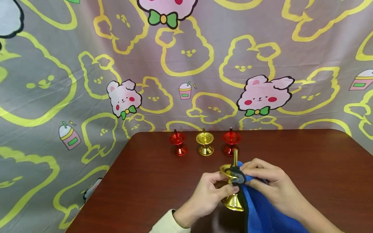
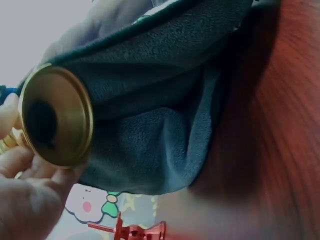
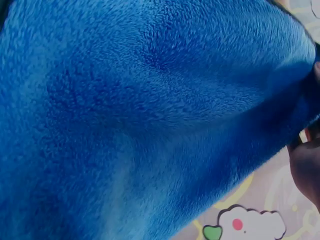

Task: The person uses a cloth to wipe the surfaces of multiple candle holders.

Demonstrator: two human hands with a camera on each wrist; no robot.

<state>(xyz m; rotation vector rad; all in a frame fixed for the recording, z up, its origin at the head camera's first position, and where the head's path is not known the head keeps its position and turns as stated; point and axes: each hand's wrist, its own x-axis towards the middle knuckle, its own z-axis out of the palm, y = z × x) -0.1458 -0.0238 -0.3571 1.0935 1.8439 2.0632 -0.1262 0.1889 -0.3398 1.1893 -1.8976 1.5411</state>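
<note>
A shiny gold candlestick with a dish and a thin upright spike is held above the table by my left hand, thumb and fingers around its stem below the dish. Its round hollow base faces the left wrist camera. My right hand pinches a plush cloth, blue on one side and grey on the other, with a dark edge. A folded part of the cloth lies against the dish and the foot of the spike. The rest hangs down and fills most of the right wrist view.
At the back of the brown table stand a red candlestick, a gold candlestick and another red candlestick in a row. A printed curtain hangs behind the table's far edge.
</note>
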